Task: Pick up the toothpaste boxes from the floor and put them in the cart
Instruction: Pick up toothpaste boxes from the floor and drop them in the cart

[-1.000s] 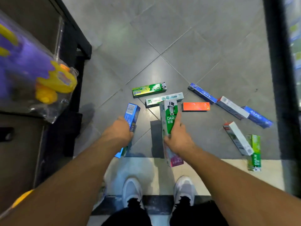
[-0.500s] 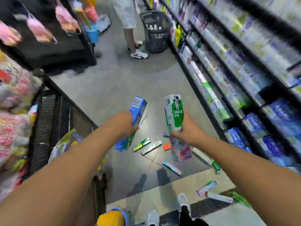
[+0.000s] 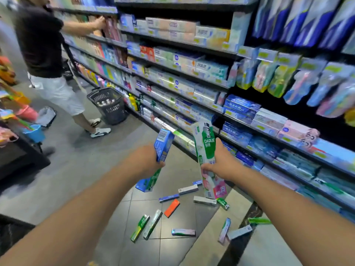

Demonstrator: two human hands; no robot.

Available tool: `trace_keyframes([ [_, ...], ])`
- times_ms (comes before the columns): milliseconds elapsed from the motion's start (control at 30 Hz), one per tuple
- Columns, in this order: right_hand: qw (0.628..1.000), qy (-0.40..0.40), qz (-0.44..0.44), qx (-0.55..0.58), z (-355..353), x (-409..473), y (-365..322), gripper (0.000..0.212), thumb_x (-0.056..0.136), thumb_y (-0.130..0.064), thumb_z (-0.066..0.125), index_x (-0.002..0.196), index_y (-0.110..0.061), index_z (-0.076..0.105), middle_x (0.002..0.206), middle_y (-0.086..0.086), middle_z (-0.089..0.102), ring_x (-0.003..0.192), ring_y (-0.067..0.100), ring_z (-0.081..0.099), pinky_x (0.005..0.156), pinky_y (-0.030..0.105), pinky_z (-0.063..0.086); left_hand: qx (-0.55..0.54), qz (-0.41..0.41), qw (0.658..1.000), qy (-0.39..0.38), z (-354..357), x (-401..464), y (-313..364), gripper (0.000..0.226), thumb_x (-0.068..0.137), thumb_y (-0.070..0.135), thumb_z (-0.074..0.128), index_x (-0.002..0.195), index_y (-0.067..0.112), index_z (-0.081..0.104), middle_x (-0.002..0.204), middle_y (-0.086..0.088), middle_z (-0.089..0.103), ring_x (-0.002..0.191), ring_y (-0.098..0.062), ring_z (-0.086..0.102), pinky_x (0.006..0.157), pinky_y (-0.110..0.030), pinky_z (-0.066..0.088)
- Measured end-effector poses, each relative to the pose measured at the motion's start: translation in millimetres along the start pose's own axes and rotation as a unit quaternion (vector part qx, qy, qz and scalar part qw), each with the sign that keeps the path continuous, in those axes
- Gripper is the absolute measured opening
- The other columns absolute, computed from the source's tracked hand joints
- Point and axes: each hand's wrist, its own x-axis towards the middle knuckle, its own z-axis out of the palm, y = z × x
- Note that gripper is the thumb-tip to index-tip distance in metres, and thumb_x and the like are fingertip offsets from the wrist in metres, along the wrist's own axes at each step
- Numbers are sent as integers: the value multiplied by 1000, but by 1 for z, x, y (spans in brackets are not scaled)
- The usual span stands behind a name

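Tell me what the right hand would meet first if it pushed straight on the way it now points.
Probably the lower shelves of toothpaste: the right hand and its green-and-white box point up toward them. Depth is unclear.

Both arms reach forward, left grip (image 3: pixel 148 162) and right grip (image 3: pixel 218 163) each curled closed at mid-height.

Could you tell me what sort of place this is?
Most likely a supermarket's oral-care aisle: stocked shelves of boxed toothpaste, hanging toothbrush packs, and a black shopping basket beside another shopper.
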Motion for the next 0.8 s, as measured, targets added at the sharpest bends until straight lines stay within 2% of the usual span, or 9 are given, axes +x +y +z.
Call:
trace_keyframes([
  [100,997,49,54,13,-54,-35,49,89,71,-40,83,137,-24,26,124,5,50,108,24,57,88,42,52,28,62,998,-15,3,15,76,35,88,43,62,103,17,46,103,-7,61,80,-25,54,66,-30,42],
  [233,982,127,132,45,-123,-101,132,91,76,-33,82,141,-19,20,123,5,56,101,23,61,70,32,51,51,157,985,-44,23,24,206,33,91,41,58,104,15,44,93,-4,54,84,-28,57,68,-32,43],
  [333,964,180,189,53,-173,-167,194,86,79,-29,80,141,-17,22,123,1,55,105,23,61,74,33,50,75,235,967,-66,47,12,311,38,90,44,57,105,12,41,100,-9,57,82,-30,55,67,-33,43],
  [500,917,262,296,53,-251,-291,293,103,79,-41,77,153,-18,9,149,10,42,106,25,63,82,39,54,105,380,915,-84,93,-34,483,37,91,41,57,106,9,44,107,-13,61,95,-34,60,70,-35,44],
  [567,896,294,326,62,-278,-343,326,100,80,-41,77,152,-17,11,148,11,42,106,24,62,87,41,53,109,434,889,-91,108,-61,549,36,91,39,57,106,8,45,106,-14,62,92,-34,60,67,-33,40],
  [633,874,331,349,70,-301,-398,354,94,80,-39,77,148,-15,16,143,8,47,113,24,58,95,41,50,123,485,861,-89,125,-91,611,36,93,39,55,109,8,48,109,-14,63,96,-34,60,70,-34,41],
  [700,847,365,379,80,-316,-451,381,100,79,-40,77,151,-13,12,145,6,42,122,24,52,100,40,47,135,525,836,-79,142,-123,667,38,93,42,53,111,9,49,112,-14,62,101,-35,60,74,-34,42],
  [733,833,379,394,84,-323,-477,393,102,77,-41,78,151,-13,13,147,7,41,123,24,52,97,39,49,135,546,823,-76,152,-138,694,40,94,44,52,111,9,48,112,-14,62,102,-35,60,74,-32,43],
  [800,808,412,410,91,-333,-525,416,97,76,-37,79,148,-11,18,141,11,44,110,25,60,77,38,58,150,583,796,-69,170,-170,741,46,93,47,52,115,7,47,116,-14,58,103,-35,58,78,-29,43],
])
